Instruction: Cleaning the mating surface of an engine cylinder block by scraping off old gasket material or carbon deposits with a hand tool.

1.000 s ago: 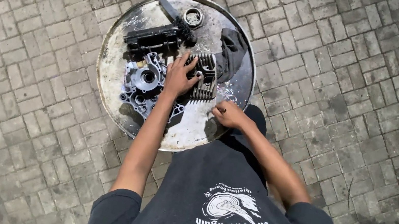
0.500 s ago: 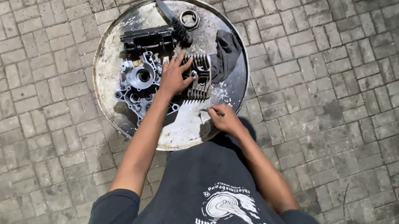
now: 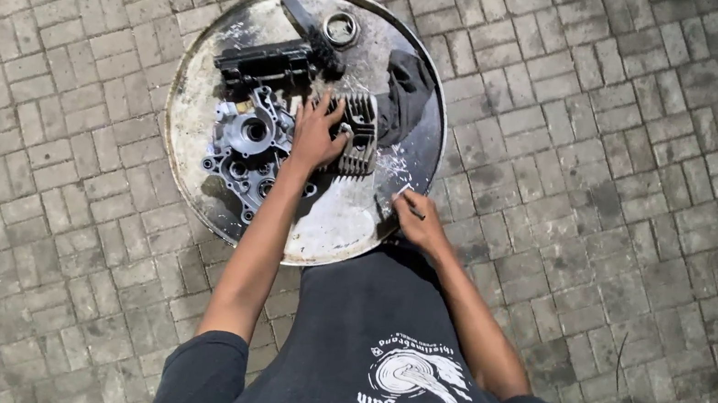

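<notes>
Several greasy engine parts lying on a round metal tray point(image 3: 198, 162) on brick paving point(image 3: 31, 232): at far left a pale aluminium crankcase half point(image 3: 246, 145), above it a black oblong part point(image 3: 261, 64), further up a small ring-shaped part point(image 3: 341, 28). Left hand point(image 3: 317, 136) pressing down flat, fingers spread wide, on a finned cylinder block point(image 3: 356, 141) near the tray's middle. Dark rag point(image 3: 405, 97) lying just right of that. Right hand point(image 3: 416, 223) hovering at the tray's near right rim, fingers pinching a small pale object point(image 3: 401, 192), too small for identifying.
</notes>
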